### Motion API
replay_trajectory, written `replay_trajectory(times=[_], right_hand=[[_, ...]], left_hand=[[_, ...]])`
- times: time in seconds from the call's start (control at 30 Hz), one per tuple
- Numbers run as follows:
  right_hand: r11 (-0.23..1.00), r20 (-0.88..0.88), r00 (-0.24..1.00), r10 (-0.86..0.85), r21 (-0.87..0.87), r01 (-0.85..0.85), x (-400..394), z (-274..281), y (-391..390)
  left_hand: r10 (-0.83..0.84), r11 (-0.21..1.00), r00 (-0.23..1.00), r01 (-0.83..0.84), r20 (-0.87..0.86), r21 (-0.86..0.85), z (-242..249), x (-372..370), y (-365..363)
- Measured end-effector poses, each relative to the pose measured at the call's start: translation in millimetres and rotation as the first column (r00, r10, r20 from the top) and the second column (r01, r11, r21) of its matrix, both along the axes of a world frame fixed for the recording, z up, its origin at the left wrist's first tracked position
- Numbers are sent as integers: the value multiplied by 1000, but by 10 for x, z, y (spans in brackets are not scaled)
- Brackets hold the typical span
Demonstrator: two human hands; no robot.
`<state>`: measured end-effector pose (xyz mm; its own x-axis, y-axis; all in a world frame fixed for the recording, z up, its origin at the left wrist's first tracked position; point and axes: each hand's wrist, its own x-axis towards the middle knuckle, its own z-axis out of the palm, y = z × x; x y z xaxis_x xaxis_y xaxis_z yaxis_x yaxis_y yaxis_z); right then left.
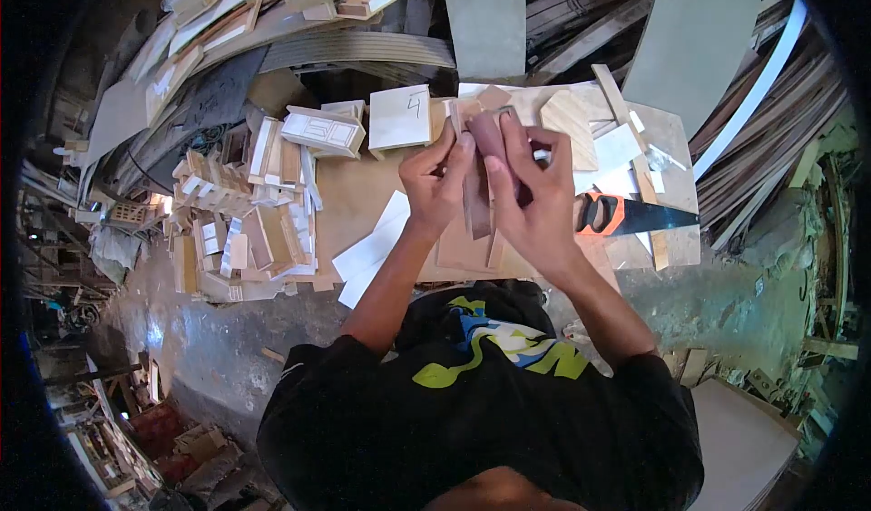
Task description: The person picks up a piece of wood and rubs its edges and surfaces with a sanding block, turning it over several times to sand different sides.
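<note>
My left hand (435,184) is closed on the left side of a thin wooden piece (475,204), its fingertips near the upper end. My right hand (535,184) is closed on a reddish-brown curled sheet (487,137), which looks like sandpaper. The sheet lies against the wooden piece, and the hands are close together above the workbench (349,221). Part of the sheet and the wood is hidden behind my fingers.
A handsaw (640,215) with an orange and black handle lies at the right. Small wooden box pieces (322,132) crowd the left side. A panel marked 4 (399,117) lies behind my left hand. White sheets (376,248) lie at the front left.
</note>
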<state>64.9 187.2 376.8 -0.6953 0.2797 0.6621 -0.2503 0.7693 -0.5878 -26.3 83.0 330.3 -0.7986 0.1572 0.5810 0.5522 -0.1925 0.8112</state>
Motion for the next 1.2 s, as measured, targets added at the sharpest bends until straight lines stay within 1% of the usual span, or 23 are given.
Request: replay_trajectory(times=[0.07,0.1,0.2,0.23,0.33,0.37,0.47,0.5,0.6,0.63,0.73,0.77,0.87,0.9,1.0,1.03,1.07,1.13,1.17,1.2], right_hand=[[998,-1,999,-38,47,38,-98,123,100],[999,-16,999,-32,5,32,-144,147,105],[999,-18,1000,-5,41,6,-38,138,4],[1000,-24,1000,8,9,-8,-8,79,-20],[999,-30,999,-35,29,36,-140,151,44],[999,-37,999,-26,20,27,-192,176,57],[999,11,1000,22,43,-23,-55,146,-53],[998,-16,998,54,-42,-55,-32,105,-99],[999,-48,999,25,-39,-27,-162,186,16],[999,-56,998,18,-37,-20,-195,225,13],[998,8,998,55,-9,-55,-13,197,-107],[997,-22,997,69,-19,-69,39,83,-140],[1000,-40,999,9,5,-9,-55,140,-47],[999,-22,999,-30,19,31,-76,216,-39],[1000,20,1000,20,16,-20,82,175,-156],[997,-16,998,58,42,-58,132,70,-189],[998,-12,999,53,41,-53,129,72,-171],[999,8,999,35,25,-36,136,128,-146],[996,-10,1000,-23,85,24,79,145,-101],[996,-2,1000,-16,91,16,114,122,-124]], left_hand=[[-43,999,999,43,-27,-12,-149,30,-2],[-35,997,999,34,-15,-69,-70,80,-25],[-44,998,996,40,79,40,48,26,-34],[-23,997,999,20,37,73,88,30,-18],[-32,999,999,32,11,-10,-17,31,-48],[-46,999,998,47,53,-18,24,36,-61],[-113,990,985,100,129,102,96,-71,-131],[-29,996,999,26,41,84,112,-47,-89],[-58,998,989,51,137,49,43,-13,-77],[-80,994,985,67,156,85,58,-2,-76],[-139,975,973,101,187,200,230,-85,-97],[-120,981,981,94,153,169,218,-105,-131],[-104,978,975,65,196,196,13,-83,-31],[-64,989,988,43,143,144,52,-76,-15],[-46,968,991,13,127,252,291,-102,-39],[-69,972,987,34,146,232,216,-170,-110],[-55,972,990,22,133,232,220,-172,-86],[-34,979,992,9,121,204,190,-130,-51],[-26,984,993,4,119,179,167,-110,-57],[-18,988,993,0,116,153,147,-89,-63]])
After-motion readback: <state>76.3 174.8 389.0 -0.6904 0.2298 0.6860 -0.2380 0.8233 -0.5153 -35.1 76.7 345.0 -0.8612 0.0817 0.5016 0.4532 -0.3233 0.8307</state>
